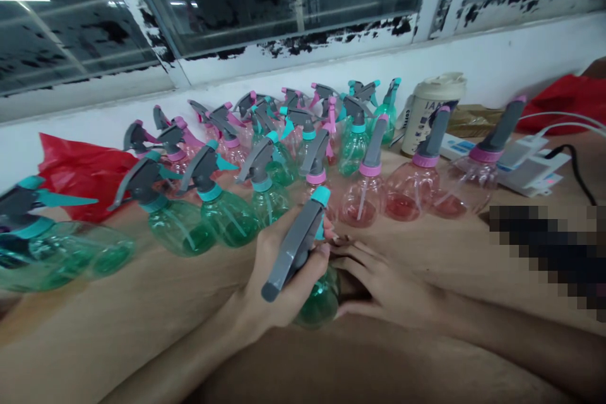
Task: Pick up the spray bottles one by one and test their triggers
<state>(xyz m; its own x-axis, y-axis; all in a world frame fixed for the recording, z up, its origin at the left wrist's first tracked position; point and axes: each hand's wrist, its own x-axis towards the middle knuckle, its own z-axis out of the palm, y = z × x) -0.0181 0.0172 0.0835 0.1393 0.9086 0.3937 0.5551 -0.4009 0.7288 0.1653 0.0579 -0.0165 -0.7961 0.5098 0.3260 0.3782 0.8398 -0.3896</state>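
Note:
A green spray bottle [319, 300] with a grey and teal trigger head stands at the table's near side, in front of me. My left hand [279, 274] is closed around its neck, just under the spray head. My right hand [379, 281] rests low against the bottle's right side, thumb near its base and fingers curving behind it; the fingertips are partly hidden. Just beyond my hands, a pink spray bottle [363, 202] and a green spray bottle [230, 221] stand in a row with several others.
Several more spray bottles crowd toward the wall, with green ones [66, 252] at the left. A red plastic bag [85, 170] lies behind them. At the right are a paper cup [428, 113], a white power strip [533, 167] with cables, and another red bag [570, 104].

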